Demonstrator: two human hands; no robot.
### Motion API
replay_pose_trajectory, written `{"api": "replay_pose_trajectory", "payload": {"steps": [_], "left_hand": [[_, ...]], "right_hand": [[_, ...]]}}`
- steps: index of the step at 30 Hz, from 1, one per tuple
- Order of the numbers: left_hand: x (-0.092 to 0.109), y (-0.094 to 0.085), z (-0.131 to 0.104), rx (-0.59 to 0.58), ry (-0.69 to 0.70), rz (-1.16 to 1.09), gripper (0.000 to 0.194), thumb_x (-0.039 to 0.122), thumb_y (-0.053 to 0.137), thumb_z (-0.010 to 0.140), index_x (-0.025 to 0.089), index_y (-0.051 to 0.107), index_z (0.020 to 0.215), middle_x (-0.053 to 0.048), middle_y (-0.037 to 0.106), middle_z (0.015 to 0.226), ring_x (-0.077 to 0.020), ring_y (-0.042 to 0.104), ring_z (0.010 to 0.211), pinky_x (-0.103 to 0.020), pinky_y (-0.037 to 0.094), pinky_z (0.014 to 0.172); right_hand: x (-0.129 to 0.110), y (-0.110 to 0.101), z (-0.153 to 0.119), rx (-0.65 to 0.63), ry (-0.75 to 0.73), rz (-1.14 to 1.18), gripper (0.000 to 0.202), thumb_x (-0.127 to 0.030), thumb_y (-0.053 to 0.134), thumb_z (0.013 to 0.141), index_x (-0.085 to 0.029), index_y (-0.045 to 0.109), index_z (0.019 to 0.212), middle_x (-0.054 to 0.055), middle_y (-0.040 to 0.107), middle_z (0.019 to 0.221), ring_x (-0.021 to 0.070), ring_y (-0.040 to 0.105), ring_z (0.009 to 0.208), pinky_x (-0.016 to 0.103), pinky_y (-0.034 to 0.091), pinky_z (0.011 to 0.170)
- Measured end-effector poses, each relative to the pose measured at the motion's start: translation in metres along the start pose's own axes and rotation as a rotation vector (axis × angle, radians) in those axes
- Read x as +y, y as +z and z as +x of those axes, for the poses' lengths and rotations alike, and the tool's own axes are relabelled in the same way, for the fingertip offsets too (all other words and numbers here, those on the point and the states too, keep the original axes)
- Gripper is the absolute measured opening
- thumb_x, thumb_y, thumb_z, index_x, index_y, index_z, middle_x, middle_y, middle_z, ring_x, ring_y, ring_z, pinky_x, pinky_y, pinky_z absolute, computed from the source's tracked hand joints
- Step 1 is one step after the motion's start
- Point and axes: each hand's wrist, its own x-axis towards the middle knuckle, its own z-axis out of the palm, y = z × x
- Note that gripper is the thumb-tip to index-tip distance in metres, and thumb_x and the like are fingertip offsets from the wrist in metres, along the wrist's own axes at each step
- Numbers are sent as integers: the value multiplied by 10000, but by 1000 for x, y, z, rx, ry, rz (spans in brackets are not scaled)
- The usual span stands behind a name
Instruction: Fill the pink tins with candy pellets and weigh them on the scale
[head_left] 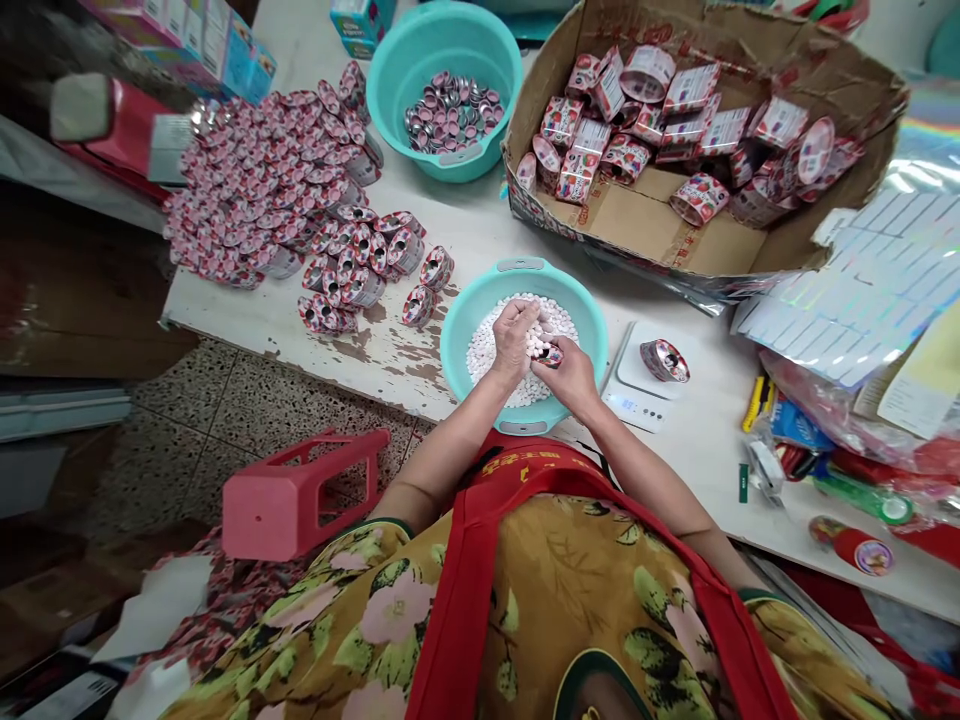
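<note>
The right hand [568, 372] has its fingers closed round a small printed can [551, 358], above the white pellets [486, 350] in the turquoise basin [451, 345] below them. Just beside that can, the left hand [513, 340] curls its fingers against the pellets; whether they grip any, I cannot tell. Near the right fingers, off to their right, a second can [664, 361] sits on a white scale [628, 385]; well beyond both hands' fingers stands a cardboard box [634, 225].

The table [469, 222] is bright — rainbow glare on shiny sheets [900, 240], edges stretched.
</note>
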Motion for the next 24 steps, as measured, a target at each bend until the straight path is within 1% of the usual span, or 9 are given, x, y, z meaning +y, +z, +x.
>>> {"api": "replay_pose_trajectory", "payload": {"steps": [4, 6, 9, 11, 14, 16, 20, 24], "left_hand": [[1, 4, 2, 11, 16, -25, 411, 509, 778, 817, 196, 519, 751, 32, 581, 695, -89, 583, 569, -219, 476, 524], [1, 5, 3, 28, 17, -21, 417, 517, 765, 827, 200, 507, 747, 38, 568, 679, -82, 557, 538, -220, 463, 509], [0, 6, 5, 17, 12, 16, 415, 525, 749, 842, 200, 508, 747, 39, 566, 670, -74, 529, 499, -222, 457, 506], [-2, 6, 6, 22, 26, 39, 403, 519, 748, 845, 197, 521, 756, 36, 578, 679, -74, 538, 506, -221, 464, 523], [-3, 7, 7, 33, 63, 55, 389, 508, 753, 841, 195, 534, 769, 30, 597, 702, -81, 570, 541, -225, 486, 561], [-3, 10, 8, 14, 68, 49, 374, 503, 748, 847, 196, 543, 783, 27, 605, 713, -88, 578, 548, -235, 495, 573], [1, 16, 7, -9, 47, 54, 372, 503, 735, 863, 196, 543, 774, 23, 598, 700, -90, 561, 527, -242, 476, 554], [3, 19, 1, -55, 77, 85, 340, 463, 757, 858, 190, 570, 779, 12, 618, 740, -94, 596, 589, -251, 505, 640]], "right_hand": [[2, -2, 4, 3, -14, 24, 412, -291, 675, 707, -200, 664, 1109, 95, 731, 1176, 311, 678, 1090, 449, 526, 961], [3, -2, 5, 7, -15, 21, 391, -307, 677, 701, -205, 666, 1079, 88, 737, 1140, 306, 682, 1051, 443, 530, 937], [6, -1, 7, 14, -3, 19, 362, -331, 677, 697, -210, 669, 1038, 75, 743, 1075, 296, 682, 987, 428, 534, 891], [8, -2, 8, 17, 2, 26, 371, -339, 678, 693, -213, 667, 1042, 68, 743, 1061, 289, 679, 969, 421, 533, 881], [9, -2, 8, 28, 1, 45, 400, -358, 694, 693, -211, 661, 1064, 73, 736, 1094, 287, 677, 990, 420, 528, 900], [9, -3, 8, 31, -5, 42, 394, -377, 701, 702, -203, 659, 1053, 83, 731, 1094, 290, 674, 993, 416, 527, 897], [9, -6, 7, 13, -4, 19, 342, -391, 699, 710, -196, 659, 989, 79, 725, 1004, 284, 664, 933, 403, 530, 854], [11, -10, 7, 64, 3, 81, 395, -377, 696, 709, -194, 659, 1057, 76, 725, 1035, 281, 668, 955, 410, 528, 881]]}}
